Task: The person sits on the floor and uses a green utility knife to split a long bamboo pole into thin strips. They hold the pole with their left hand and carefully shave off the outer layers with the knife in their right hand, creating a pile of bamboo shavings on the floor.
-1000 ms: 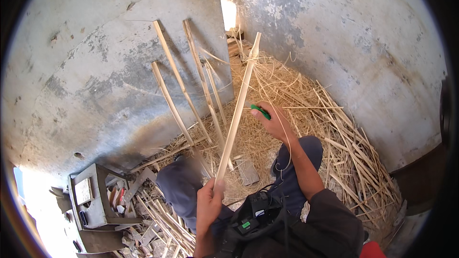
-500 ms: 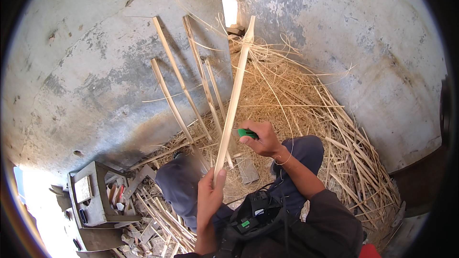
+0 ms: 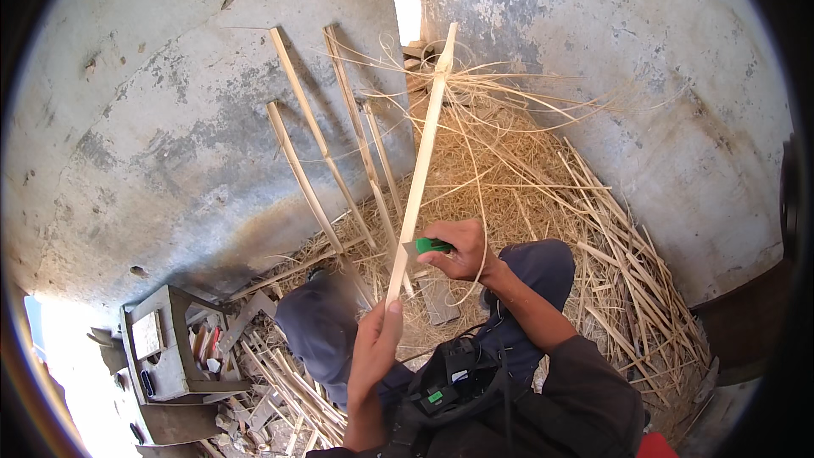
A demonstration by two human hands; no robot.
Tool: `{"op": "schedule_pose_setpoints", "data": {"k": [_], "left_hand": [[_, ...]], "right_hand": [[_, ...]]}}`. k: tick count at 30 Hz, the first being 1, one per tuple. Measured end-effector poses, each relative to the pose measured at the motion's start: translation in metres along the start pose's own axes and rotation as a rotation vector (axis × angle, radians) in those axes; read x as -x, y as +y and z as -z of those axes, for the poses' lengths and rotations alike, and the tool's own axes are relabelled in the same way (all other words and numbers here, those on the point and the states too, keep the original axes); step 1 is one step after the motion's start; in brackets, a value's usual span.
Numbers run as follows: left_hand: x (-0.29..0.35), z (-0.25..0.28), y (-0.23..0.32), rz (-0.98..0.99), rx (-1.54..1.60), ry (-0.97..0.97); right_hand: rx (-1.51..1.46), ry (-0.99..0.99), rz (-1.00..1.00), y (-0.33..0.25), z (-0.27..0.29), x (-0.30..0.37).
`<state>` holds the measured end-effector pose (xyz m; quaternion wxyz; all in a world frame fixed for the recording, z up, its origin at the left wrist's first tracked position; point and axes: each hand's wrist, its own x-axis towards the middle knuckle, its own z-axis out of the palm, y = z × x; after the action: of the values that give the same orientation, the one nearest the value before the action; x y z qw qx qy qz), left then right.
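Observation:
My left hand (image 3: 375, 341) is closed round the near end of a long, pale bamboo strip (image 3: 423, 161), its thumb lying along the strip. From there the strip slants up and away from me. Thin curled shavings (image 3: 509, 95) hang in a tuft from its far part. My right hand (image 3: 458, 249) grips a knife with a green handle (image 3: 434, 245). The short blade meets the strip's right edge, a little above my left hand. One long shaving loops down past my right wrist.
Several bamboo strips (image 3: 309, 102) lean on the left wall (image 3: 170, 144). A shavings heap (image 3: 475, 157) fills the corner, with split sticks (image 3: 644, 305) along its right side. A wooden box (image 3: 161, 382) with small items stands at lower left, beside more sticks (image 3: 288, 386).
My right hand and knife have shifted slightly down, bringing the blade against the strip. The strip's far end has moved a little up and right, and its shavings swing outward to the right.

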<state>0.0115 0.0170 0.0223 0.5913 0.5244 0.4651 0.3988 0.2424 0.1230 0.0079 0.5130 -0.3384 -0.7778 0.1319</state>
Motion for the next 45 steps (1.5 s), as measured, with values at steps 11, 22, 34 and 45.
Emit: {"op": "schedule_pose_setpoints", "data": {"k": [11, 22, 34, 45], "left_hand": [[0.003, 0.001, -0.009, -0.004, -0.046, 0.026], [0.012, 0.008, -0.018, 0.070, -0.146, 0.032], [0.021, 0.006, -0.025, 0.095, -0.129, 0.044], [0.036, 0.006, -0.037, 0.155, -0.207, -0.013]], "right_hand": [[0.130, 0.051, 0.069, -0.004, 0.002, -0.004], [0.184, 0.140, -0.001, 0.006, 0.013, -0.007], [0.258, 0.112, -0.039, 0.011, 0.023, -0.010], [0.335, 0.251, -0.320, 0.036, 0.052, -0.015]]}}
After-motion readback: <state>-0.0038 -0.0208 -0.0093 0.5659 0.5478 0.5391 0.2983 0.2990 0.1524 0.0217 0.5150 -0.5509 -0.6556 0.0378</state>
